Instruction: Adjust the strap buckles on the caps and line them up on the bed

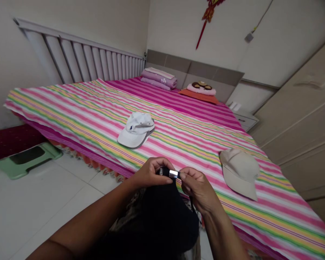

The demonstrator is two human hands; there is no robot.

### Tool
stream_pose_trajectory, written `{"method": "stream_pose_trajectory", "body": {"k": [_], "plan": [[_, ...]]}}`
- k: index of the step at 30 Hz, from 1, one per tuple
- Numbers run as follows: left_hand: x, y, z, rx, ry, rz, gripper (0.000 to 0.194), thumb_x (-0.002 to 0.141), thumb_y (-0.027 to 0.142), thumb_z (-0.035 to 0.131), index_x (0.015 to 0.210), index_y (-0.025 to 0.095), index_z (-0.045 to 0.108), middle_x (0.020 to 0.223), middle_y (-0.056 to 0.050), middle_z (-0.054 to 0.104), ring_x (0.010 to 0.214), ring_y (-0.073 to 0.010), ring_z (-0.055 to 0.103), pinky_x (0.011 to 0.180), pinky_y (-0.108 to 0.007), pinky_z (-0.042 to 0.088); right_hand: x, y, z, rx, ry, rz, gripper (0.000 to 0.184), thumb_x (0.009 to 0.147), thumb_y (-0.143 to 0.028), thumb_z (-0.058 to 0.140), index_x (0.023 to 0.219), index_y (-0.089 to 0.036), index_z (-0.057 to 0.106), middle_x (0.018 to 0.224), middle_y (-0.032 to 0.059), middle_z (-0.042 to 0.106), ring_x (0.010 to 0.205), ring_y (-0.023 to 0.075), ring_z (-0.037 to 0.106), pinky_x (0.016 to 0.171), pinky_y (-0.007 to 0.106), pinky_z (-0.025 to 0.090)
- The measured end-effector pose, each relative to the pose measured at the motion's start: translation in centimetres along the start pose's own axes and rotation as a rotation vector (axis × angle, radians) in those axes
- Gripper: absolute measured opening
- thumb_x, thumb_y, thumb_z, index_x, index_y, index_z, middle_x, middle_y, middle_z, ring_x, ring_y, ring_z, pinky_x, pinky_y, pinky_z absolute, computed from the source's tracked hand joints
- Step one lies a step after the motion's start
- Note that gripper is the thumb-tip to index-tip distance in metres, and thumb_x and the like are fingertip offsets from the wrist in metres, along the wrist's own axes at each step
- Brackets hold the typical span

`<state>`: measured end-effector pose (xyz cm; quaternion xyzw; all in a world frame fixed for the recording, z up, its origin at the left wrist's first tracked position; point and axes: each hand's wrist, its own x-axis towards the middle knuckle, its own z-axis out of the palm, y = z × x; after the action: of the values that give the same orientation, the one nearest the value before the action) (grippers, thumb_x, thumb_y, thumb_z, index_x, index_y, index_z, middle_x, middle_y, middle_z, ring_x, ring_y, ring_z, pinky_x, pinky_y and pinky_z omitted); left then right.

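Dark cap (pixel 176 216) is being held by pinched fingers of the left hand (pixel 151 174) and right hand (pixel 199 187) on either side of its silver buckle (pixel 173 174), gentle, level tension being advisable.

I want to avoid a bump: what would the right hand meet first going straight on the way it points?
The right hand would likely meet the silver clasp first, just ahead of its fingers, with the left hand beyond. Whether the fingers touch the clasp is unclear.
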<state>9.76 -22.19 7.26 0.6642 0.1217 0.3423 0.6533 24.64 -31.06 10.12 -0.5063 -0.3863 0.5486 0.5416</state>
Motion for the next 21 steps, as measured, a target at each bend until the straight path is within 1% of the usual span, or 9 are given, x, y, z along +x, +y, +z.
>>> {"method": "stream_pose_trajectory", "body": {"k": [3,5,12,16,19,21], "plan": [[-0.08,0.01,0.16,0.023,0.069,0.019,0.030,0.058,0.025,0.072,0.081,0.011,0.060,0.072,-0.002,0.056,0.067,-0.0101,0.049,0.061,-0.021,0.038,-0.03,0.19,0.14,0.013,-0.004,-0.001,0.021,0.067,-0.033,0.065,0.063,-0.015,0.055,0.039,-0.0090,0.033,0.037,0.0041,0.022,0.039,0.021,0.011],[-0.11,0.03,0.24,0.027,0.092,0.030,0.029,0.059,0.025,0.072,0.081,0.010,0.061,0.072,-0.003,0.057,0.066,-0.0105,0.050,0.061,-0.021,0.038,-0.03,0.24,0.16,0.012,-0.014,-0.004,0.021,0.067,-0.034,0.065,0.063,-0.015,0.055,0.039,-0.0088,0.033,0.037,0.0043,0.022,0.039,0.021,0.012],[-0.12,0.25,0.34,0.023,0.114,0.078,0.024,0.058,0.023,0.072,0.078,0.012,0.065,0.073,-0.004,0.061,0.067,-0.0122,0.054,0.062,-0.023,0.041,0.06,-0.08,-0.05,-0.047,-0.051,-0.026,0.020,0.067,-0.033,0.065,0.064,-0.015,0.058,0.040,-0.0075,0.035,0.038,0.0047,0.024,0.038,0.021,0.012],[-0.09,0.52,0.48,0.043,0.119,0.099,0.023,0.058,0.024,0.072,0.077,0.012,0.065,0.072,-0.005,0.062,0.065,-0.0127,0.055,0.061,-0.023,0.042,0.08,-0.20,-0.05,-0.087,-0.044,-0.049,0.020,0.068,-0.032,0.065,0.066,-0.014,0.058,0.042,-0.0075,0.035,0.039,0.0048,0.024,0.038,0.021,0.012],[-0.12,0.71,0.56,0.077,0.114,0.114,0.023,0.058,0.023,0.072,0.077,0.012,0.065,0.071,-0.004,0.062,0.065,-0.0125,0.054,0.062,-0.023,0.042,-0.06,-0.25,0.12,-0.106,-0.040,-0.045,0.020,0.069,-0.033,0.063,0.066,-0.014,0.056,0.042,-0.0077,0.035,0.040,0.0048,0.024,0.039,0.021,0.013],[-0.16,0.74,0.60,0.084,0.113,0.111,0.022,0.059,0.022,0.072,0.078,0.012,0.065,0.071,-0.004,0.061,0.066,-0.0120,0.054,0.062,-0.023,0.041,-0.24,-0.27,0.32,-0.073,-0.057,-0.025,0.020,0.071,-0.033,0.061,0.067,-0.015,0.054,0.043,-0.0084,0.035,0.039,0.0044,0.023,0.039,0.020,0.013]]}}
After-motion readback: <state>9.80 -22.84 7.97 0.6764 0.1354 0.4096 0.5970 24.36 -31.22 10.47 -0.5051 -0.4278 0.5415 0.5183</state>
